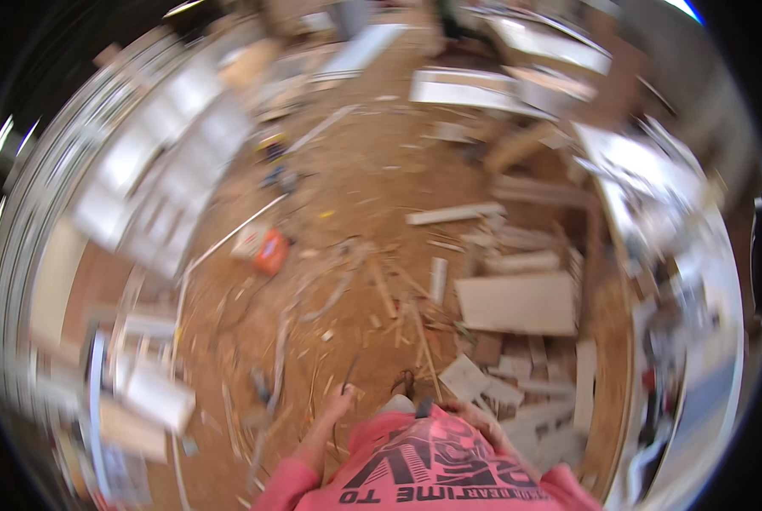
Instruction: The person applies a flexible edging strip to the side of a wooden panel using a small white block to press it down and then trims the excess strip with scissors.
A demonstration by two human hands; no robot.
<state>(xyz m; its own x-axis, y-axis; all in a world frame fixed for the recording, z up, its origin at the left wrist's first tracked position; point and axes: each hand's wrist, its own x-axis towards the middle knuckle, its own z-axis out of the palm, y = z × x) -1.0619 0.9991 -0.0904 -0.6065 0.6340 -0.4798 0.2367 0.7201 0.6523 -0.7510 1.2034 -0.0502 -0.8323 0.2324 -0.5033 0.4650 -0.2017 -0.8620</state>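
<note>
My left hand (340,402) is closed at my left side, in front of the pink shirt. A thin dark stick-like thing (349,371) points up out of its fist, too blurred to name. My right hand (473,415) rests against the shirt at waist height, its fingers partly hidden. Close to it, a small dark object (423,407) lies against the shirt's front; whether the hand touches it I cannot make out. A long thin wooden strip (425,356) ends just beyond that object. My sandalled foot (405,383) shows on the floor between the hands.
Wood offcuts and strips litter the brown floor (338,247). A pale board box (517,302) with scraps stands right. An orange object (270,252) lies left of centre, near white panels (155,170). A cluttered white worktop (696,281) runs along the right. Much is motion-blurred.
</note>
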